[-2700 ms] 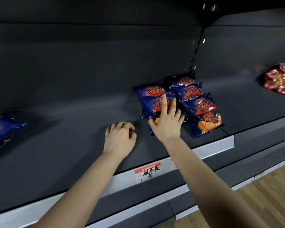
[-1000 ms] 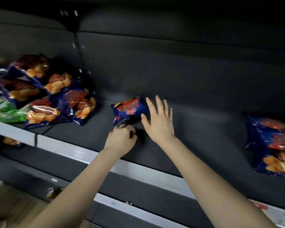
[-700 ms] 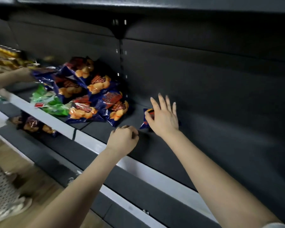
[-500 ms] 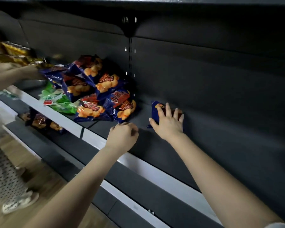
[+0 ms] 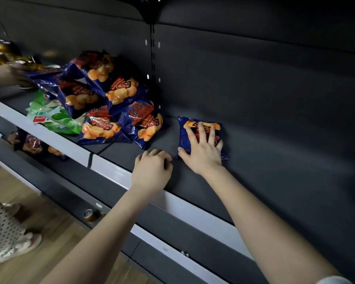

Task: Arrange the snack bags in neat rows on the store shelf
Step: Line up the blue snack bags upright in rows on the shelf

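Observation:
A small blue snack bag (image 5: 220, 128) with orange chips printed on it lies flat on the dark shelf (image 5: 285, 165). My right hand (image 5: 201, 150) lies on top of it, fingers spread over its face and thumb at its lower left corner. To its left, my left hand (image 5: 152, 171) rests on the shelf near the front edge, curled into a fist with nothing in it. A loose pile of the same blue bags (image 5: 119, 111) lies further left, apart from the single bag.
A green snack bag (image 5: 56, 117) lies at the front of the pile. Another person's hand (image 5: 6, 75) reaches in at far left, their shoe (image 5: 15, 249) on the wooden floor. The white shelf rail (image 5: 111, 171) runs along the front. A can (image 5: 88, 215) and more bags (image 5: 31, 144) sit lower down.
My right hand has slid the blue bag a little to the right and flattened on it. My left fist has stayed on the shelf. The view has shifted slightly closer.

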